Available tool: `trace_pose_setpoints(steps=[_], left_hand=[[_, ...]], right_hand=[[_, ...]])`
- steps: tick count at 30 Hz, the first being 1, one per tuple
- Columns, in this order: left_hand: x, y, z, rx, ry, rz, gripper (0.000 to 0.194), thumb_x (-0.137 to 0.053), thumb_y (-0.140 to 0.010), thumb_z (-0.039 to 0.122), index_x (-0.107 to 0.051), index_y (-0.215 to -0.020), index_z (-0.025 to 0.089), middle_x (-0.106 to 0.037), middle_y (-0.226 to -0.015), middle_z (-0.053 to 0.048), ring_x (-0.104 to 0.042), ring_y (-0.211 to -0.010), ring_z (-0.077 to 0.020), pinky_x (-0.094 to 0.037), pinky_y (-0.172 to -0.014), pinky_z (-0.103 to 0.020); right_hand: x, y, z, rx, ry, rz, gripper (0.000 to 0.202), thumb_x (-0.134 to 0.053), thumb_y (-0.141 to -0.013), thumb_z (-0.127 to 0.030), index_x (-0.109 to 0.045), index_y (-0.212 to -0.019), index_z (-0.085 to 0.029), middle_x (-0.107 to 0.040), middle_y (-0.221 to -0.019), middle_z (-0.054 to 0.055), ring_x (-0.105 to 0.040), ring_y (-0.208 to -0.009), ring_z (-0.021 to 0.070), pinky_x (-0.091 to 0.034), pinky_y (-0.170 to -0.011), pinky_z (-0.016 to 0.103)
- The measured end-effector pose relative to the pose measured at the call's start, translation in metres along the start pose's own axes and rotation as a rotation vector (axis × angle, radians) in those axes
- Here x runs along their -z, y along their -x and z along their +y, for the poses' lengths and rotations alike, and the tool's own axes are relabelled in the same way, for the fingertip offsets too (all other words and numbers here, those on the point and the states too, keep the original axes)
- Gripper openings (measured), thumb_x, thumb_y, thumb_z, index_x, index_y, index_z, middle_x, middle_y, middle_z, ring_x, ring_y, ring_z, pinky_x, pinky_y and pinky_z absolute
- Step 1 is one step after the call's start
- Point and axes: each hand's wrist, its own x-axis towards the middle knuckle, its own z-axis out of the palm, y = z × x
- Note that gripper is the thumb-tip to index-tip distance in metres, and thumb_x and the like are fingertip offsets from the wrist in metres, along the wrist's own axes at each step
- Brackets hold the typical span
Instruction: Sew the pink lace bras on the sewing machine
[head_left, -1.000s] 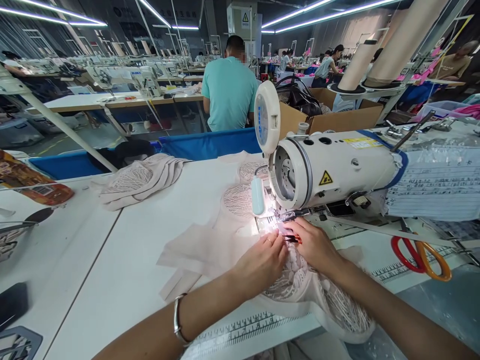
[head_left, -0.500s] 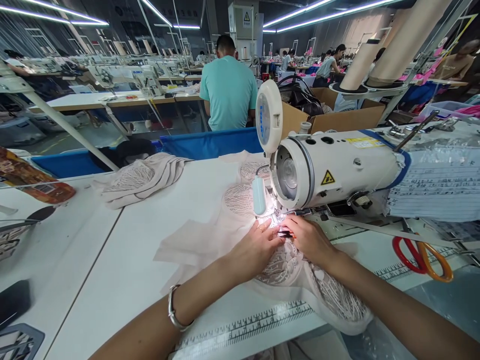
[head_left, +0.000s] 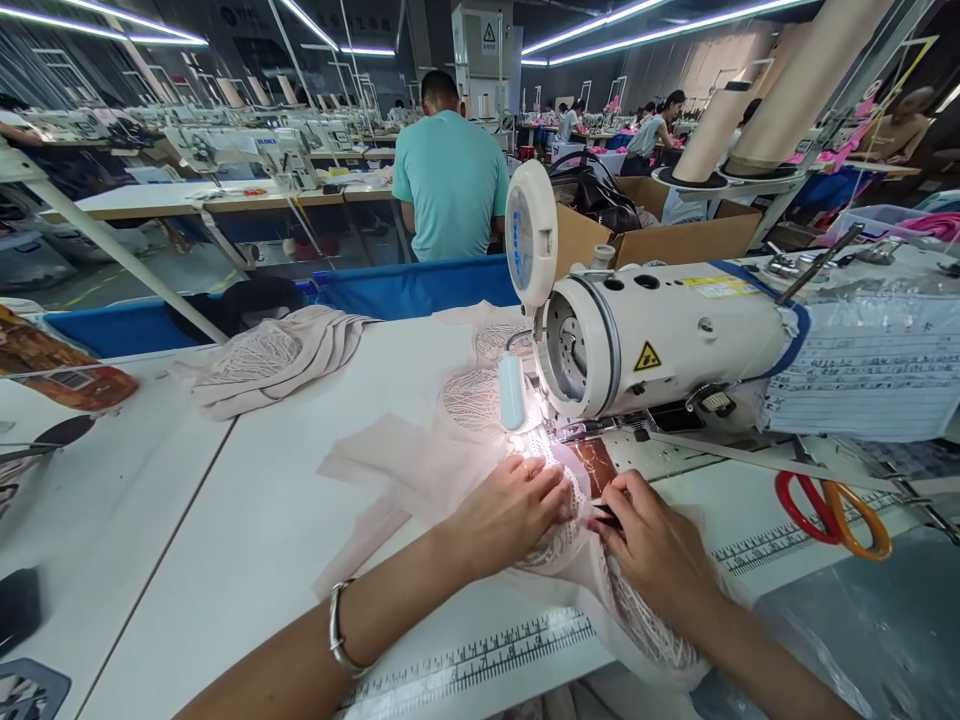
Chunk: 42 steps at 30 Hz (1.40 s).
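Note:
Pale pink lace fabric (head_left: 472, 400) runs under the lit needle area of a white sewing machine (head_left: 667, 335). My left hand (head_left: 517, 505) rests on the lace just in front of the needle area, its fingers bent and pressed on the cloth. To its right, my right hand (head_left: 652, 535) pinches the fabric's edge, with a small dark tool partly hidden between its fingers. Lace and a pale band hang over the table's front edge below the right hand.
Scissors with red and orange handles (head_left: 855, 515) lie to the right. A folded lace pile (head_left: 281, 355) is at the back left, near a brown packet (head_left: 67, 365). A person in a teal shirt (head_left: 450, 185) sits beyond the blue cloth (head_left: 420, 288).
My right hand has moved right and toward me, away from the needle area. My left hand has shifted slightly, and the lace between the hands is more exposed.

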Motion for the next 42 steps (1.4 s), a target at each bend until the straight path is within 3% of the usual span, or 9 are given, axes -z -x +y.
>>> trace_pose_setpoints(steps=[3,5,7,10,13,19,27,34,42], left_hand=[[0.001,0.000,-0.002,0.014,0.010,0.013,0.029,-0.055,-0.099,0.038,-0.061,-0.108,0.012,-0.065,-0.120,-0.015,-0.057,-0.116,-0.0303,-0.047,-0.094,-0.044],[0.000,-0.001,-0.004,-0.005,-0.004,0.034,0.025,-0.049,-0.102,0.033,-0.063,-0.104,0.012,-0.067,-0.117,-0.015,-0.059,-0.115,-0.0287,-0.046,-0.097,-0.044],[-0.003,-0.001,-0.006,-0.025,-0.020,0.051,0.026,-0.041,-0.104,0.023,-0.063,-0.105,0.012,-0.069,-0.114,-0.013,-0.061,-0.112,-0.0257,-0.045,-0.100,-0.043],[-0.004,-0.002,-0.008,-0.031,-0.003,0.061,0.029,-0.037,-0.106,0.025,-0.062,-0.114,0.012,-0.070,-0.111,-0.011,-0.062,-0.110,-0.0240,-0.042,-0.105,-0.044],[-0.001,-0.002,-0.009,-0.034,0.028,0.074,0.032,-0.039,-0.105,0.031,-0.065,-0.113,0.013,-0.070,-0.111,-0.011,-0.062,-0.107,-0.0246,-0.041,-0.106,-0.046],[0.006,-0.001,-0.008,-0.001,0.041,0.071,0.033,-0.043,-0.103,0.033,-0.070,-0.098,0.014,-0.067,-0.114,-0.011,-0.055,-0.114,-0.0281,-0.038,-0.104,-0.046],[0.006,0.003,-0.015,0.040,0.025,0.012,0.057,-0.035,-0.101,0.059,-0.056,-0.130,0.014,-0.065,-0.122,-0.014,-0.052,-0.122,-0.0325,-0.030,-0.105,-0.053],[0.005,0.002,-0.014,0.067,0.026,0.010,0.054,-0.041,-0.100,0.059,-0.064,-0.116,0.013,-0.063,-0.125,-0.015,-0.049,-0.126,-0.0357,-0.031,-0.104,-0.055],[0.006,0.003,-0.016,0.117,0.019,-0.002,0.059,-0.031,-0.101,0.061,-0.056,-0.131,0.016,-0.059,-0.133,-0.017,-0.048,-0.128,-0.0379,-0.033,-0.100,-0.058]], right_hand=[[-0.006,0.003,0.008,0.117,-0.006,0.028,0.028,-0.048,-0.096,-0.025,-0.054,-0.069,-0.021,-0.060,-0.073,0.002,-0.058,-0.061,0.0151,-0.036,-0.053,0.027],[-0.006,-0.005,0.015,0.157,-0.017,0.039,0.025,-0.050,-0.094,-0.024,-0.055,-0.069,-0.021,-0.060,-0.064,0.001,-0.057,-0.057,0.0157,-0.035,-0.054,0.028],[-0.003,-0.017,0.021,0.118,-0.055,-0.003,0.012,-0.051,-0.090,-0.019,-0.062,-0.085,-0.020,-0.066,-0.064,-0.001,-0.061,-0.057,0.0162,-0.037,-0.054,0.027],[0.004,-0.034,0.026,0.078,-0.088,-0.174,0.047,-0.052,-0.082,-0.009,-0.061,-0.125,-0.025,-0.077,-0.077,-0.003,-0.069,-0.066,0.0162,-0.041,-0.059,0.024],[0.008,-0.045,0.025,0.092,-0.018,-0.298,0.068,-0.056,-0.076,-0.010,-0.054,-0.140,-0.033,-0.080,-0.090,-0.003,-0.072,-0.077,0.0187,-0.044,-0.063,0.026],[0.004,-0.057,0.019,0.066,0.007,-0.346,0.069,-0.054,-0.075,-0.011,-0.057,-0.140,-0.032,-0.080,-0.093,0.000,-0.073,-0.084,0.0212,-0.045,-0.067,0.027],[0.001,-0.064,0.023,0.140,-0.021,-0.281,0.059,-0.052,-0.073,-0.008,-0.069,-0.126,-0.027,-0.080,-0.097,0.002,-0.072,-0.088,0.0210,-0.046,-0.072,0.028],[0.003,-0.065,0.027,0.151,-0.054,-0.279,0.063,-0.053,-0.075,-0.008,-0.065,-0.131,-0.031,-0.079,-0.095,-0.001,-0.071,-0.087,0.0189,-0.046,-0.069,0.026],[0.002,-0.068,0.033,0.197,-0.060,-0.256,0.052,-0.055,-0.081,-0.008,-0.070,-0.126,-0.030,-0.079,-0.107,-0.001,-0.072,-0.098,0.0194,-0.051,-0.076,0.026]])
